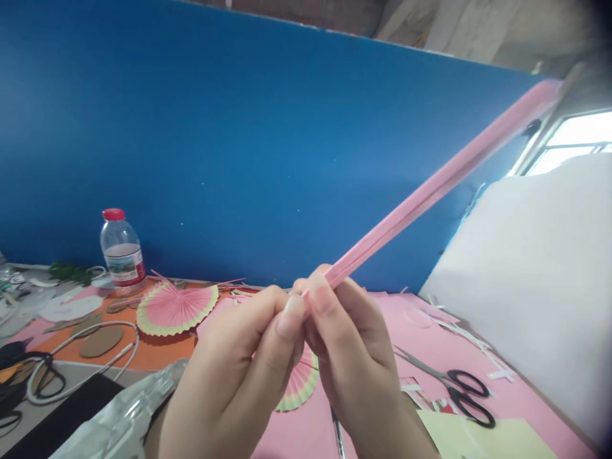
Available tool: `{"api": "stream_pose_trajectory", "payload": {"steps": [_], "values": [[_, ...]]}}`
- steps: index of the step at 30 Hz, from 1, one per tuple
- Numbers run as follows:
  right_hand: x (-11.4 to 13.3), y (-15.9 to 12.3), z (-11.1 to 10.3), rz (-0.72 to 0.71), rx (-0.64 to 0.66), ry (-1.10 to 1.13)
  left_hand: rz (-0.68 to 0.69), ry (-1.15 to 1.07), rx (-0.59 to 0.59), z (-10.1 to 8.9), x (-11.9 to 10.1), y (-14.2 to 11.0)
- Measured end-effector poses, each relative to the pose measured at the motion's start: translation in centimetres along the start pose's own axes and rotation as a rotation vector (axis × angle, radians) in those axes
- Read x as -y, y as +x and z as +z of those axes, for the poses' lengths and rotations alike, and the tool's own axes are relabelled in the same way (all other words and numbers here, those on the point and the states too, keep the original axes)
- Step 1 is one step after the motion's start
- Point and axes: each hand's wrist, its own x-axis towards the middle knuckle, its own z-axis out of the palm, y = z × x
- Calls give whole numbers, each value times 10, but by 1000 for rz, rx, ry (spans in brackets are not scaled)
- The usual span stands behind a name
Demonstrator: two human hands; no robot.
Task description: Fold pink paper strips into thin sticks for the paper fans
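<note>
- Centrally: one folded pink strip, long, narrow, raised above the worktop before a blue wall.
- Axis: slanting from its lower end at the fingers up and away to the right; far end free, slightly blurred.
- Right hand: nearer the long free length; grip closed, thumb and fingers pinching the strip near its lower end.
- Left hand: just beside, at the lowest tip; grip likewise pinched shut on the strip, the fingers' exact hold partly hidden.
- Surroundings: pleated fan, left; second fan, partly hidden beneath the hands; black-handled scissors, right; red-capped bottle, far left.
</note>
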Motion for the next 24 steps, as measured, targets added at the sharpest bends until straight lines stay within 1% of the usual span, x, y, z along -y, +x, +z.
{"api": "stream_pose_trajectory", "payload": {"steps": [4,6,8,10,12,13,14,15,18,21,22,24], "values": [[-2,-1,-3,-38,-30,-101,10,14,38,-1,-1,1],[1,0,-4,-46,-11,-103,7,-17,22,-1,-2,1],[6,1,-6,-26,40,-112,-19,-77,34,-1,-2,1],[14,4,-9,-12,81,-200,-46,-147,101,-2,-1,1],[20,5,-12,-17,88,-345,-65,-183,198,-3,0,1],[22,6,-13,-26,76,-400,-72,-187,221,-3,1,1],[22,6,-14,-35,64,-426,-79,-181,216,-2,2,1],[22,6,-14,-31,59,-429,-81,-169,186,-2,3,1],[16,6,-11,-30,23,-391,-62,-116,37,0,4,1],[10,6,-7,-59,-36,-329,-21,-54,38,1,6,0],[9,6,-6,-48,-36,-262,-10,-53,41,2,6,0],[7,6,-3,19,18,-82,4,-73,26,4,6,-1]]}}
